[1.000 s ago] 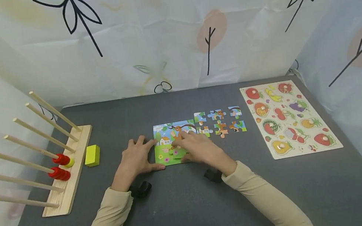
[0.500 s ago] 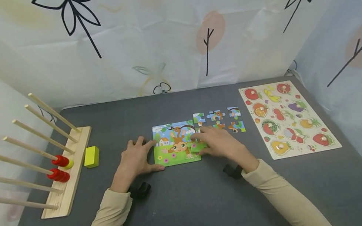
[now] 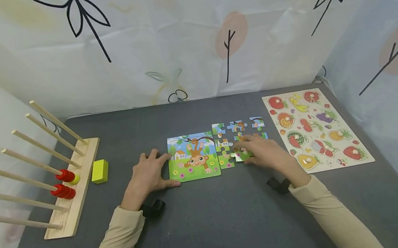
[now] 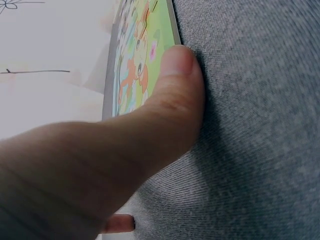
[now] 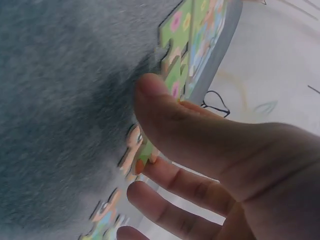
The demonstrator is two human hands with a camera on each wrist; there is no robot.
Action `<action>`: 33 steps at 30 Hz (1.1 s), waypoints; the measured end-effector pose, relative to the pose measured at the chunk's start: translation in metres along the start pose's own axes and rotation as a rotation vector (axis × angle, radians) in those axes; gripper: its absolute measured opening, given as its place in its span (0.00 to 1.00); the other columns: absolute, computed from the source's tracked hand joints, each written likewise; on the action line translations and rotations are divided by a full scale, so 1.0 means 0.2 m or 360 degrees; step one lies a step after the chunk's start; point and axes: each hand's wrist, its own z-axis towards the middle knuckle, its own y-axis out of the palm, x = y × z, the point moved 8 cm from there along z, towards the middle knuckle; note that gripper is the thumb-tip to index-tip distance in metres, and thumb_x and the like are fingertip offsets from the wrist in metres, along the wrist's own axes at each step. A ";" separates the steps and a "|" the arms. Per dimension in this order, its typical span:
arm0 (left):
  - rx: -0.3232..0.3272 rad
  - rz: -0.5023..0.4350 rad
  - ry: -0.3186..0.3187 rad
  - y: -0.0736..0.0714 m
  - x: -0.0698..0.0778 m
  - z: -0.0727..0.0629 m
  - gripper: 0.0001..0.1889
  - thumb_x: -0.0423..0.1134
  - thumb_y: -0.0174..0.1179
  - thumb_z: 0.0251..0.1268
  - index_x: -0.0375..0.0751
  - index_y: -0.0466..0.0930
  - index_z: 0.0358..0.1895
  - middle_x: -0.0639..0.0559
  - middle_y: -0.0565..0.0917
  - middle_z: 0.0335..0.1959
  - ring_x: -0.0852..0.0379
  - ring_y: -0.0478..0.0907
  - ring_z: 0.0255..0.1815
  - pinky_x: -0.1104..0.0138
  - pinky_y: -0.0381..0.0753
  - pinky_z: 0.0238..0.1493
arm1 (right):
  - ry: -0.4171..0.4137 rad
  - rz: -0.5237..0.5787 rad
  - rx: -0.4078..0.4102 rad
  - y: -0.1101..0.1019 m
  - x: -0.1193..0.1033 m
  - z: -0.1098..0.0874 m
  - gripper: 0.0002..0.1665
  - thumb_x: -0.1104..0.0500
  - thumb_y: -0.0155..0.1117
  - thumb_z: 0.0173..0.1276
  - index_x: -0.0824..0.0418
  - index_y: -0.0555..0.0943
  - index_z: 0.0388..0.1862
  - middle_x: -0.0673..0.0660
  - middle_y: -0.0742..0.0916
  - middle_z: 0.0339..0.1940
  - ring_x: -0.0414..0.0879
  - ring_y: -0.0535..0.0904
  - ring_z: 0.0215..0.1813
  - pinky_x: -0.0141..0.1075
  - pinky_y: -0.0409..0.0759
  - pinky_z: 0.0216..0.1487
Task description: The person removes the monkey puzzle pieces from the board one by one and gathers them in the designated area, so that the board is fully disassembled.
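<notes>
In the head view, a monkey picture board [image 3: 193, 157] lies flat on the table. My left hand [image 3: 147, 173] rests at its left side, fingers spread, with the thumb touching the lower edge, as the left wrist view also shows. My right hand [image 3: 267, 155] pinches a green jigsaw piece [image 3: 241, 156] between thumb and fingers, low over the table; the fingers cover part of it. Between that piece and the board lies a green jigsaw piece with a pink flower [image 3: 226, 161]. Several more jigsaw pieces [image 3: 222, 144] lie in rows behind, some partly hidden by the right hand.
On the left stands a wooden peg rack [image 3: 79, 174] with red and yellow rings on its slanting pegs. A yellow block [image 3: 100, 171] sits beside it. A fruit puzzle board [image 3: 317, 131] lies at the right. White cloth [image 3: 182, 40] hangs behind the dark table [image 3: 210, 225].
My right hand has moved right, from over the monkey board to the loose pieces. The flower piece has shifted from the board's right edge to beside it. The left hand has stayed put.
</notes>
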 end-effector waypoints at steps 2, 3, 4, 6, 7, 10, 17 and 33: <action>-0.0002 -0.0001 0.0000 0.00 0.00 0.00 0.51 0.70 0.75 0.45 0.49 0.72 0.73 0.34 0.72 0.67 0.27 0.71 0.63 0.38 0.83 0.42 | -0.0003 0.0003 0.0001 0.00 0.01 -0.01 0.30 0.60 0.78 0.62 0.48 0.82 0.63 0.61 0.83 0.62 0.57 0.82 0.57 0.54 0.84 0.45; -0.0004 -0.0001 0.0000 0.00 0.00 0.00 0.51 0.70 0.75 0.45 0.49 0.72 0.73 0.34 0.72 0.67 0.27 0.71 0.63 0.38 0.83 0.43 | -0.0008 -0.0002 0.0002 0.01 0.02 -0.01 0.30 0.60 0.78 0.62 0.49 0.82 0.63 0.62 0.83 0.63 0.58 0.82 0.58 0.56 0.84 0.46; -0.0005 -0.0001 -0.0001 0.00 0.00 0.00 0.51 0.70 0.75 0.45 0.49 0.72 0.73 0.34 0.72 0.67 0.27 0.71 0.63 0.38 0.83 0.43 | -0.0010 -0.0001 0.0002 0.01 0.02 -0.02 0.30 0.61 0.78 0.61 0.50 0.82 0.63 0.63 0.83 0.63 0.59 0.82 0.59 0.56 0.84 0.47; -0.0006 -0.0002 -0.0004 0.00 0.00 0.00 0.51 0.70 0.75 0.45 0.49 0.72 0.73 0.34 0.72 0.67 0.27 0.71 0.63 0.38 0.83 0.43 | -0.0010 0.0001 -0.0007 0.02 0.02 -0.03 0.30 0.61 0.78 0.61 0.50 0.82 0.63 0.63 0.84 0.61 0.58 0.83 0.55 0.55 0.84 0.45; -0.0007 -0.0003 -0.0006 0.00 0.00 0.00 0.51 0.70 0.75 0.45 0.49 0.72 0.73 0.34 0.72 0.68 0.27 0.71 0.63 0.38 0.83 0.43 | -0.0011 -0.0002 -0.0011 0.02 0.02 -0.03 0.30 0.61 0.78 0.61 0.50 0.82 0.63 0.63 0.84 0.60 0.58 0.83 0.54 0.54 0.84 0.44; -0.0008 -0.0006 -0.0011 0.00 0.00 0.00 0.51 0.70 0.75 0.45 0.49 0.72 0.73 0.34 0.72 0.68 0.27 0.71 0.63 0.37 0.83 0.44 | -0.0002 -0.0003 -0.0028 0.03 0.03 -0.03 0.30 0.61 0.78 0.61 0.51 0.82 0.63 0.61 0.85 0.55 0.55 0.82 0.49 0.50 0.83 0.40; -0.0015 -0.0002 -0.0018 0.00 0.00 0.00 0.51 0.70 0.75 0.45 0.48 0.72 0.73 0.34 0.72 0.68 0.27 0.71 0.64 0.37 0.83 0.44 | 0.0027 0.0023 -0.0069 0.05 0.04 -0.03 0.30 0.61 0.77 0.63 0.50 0.82 0.65 0.59 0.83 0.50 0.49 0.78 0.42 0.41 0.79 0.34; -0.0020 0.0001 -0.0022 0.00 0.00 0.00 0.51 0.70 0.75 0.45 0.49 0.73 0.73 0.34 0.72 0.68 0.28 0.71 0.63 0.38 0.83 0.44 | 0.0002 0.0044 0.0030 -0.02 -0.03 0.00 0.27 0.57 0.75 0.65 0.52 0.82 0.64 0.58 0.82 0.51 0.49 0.77 0.44 0.39 0.77 0.35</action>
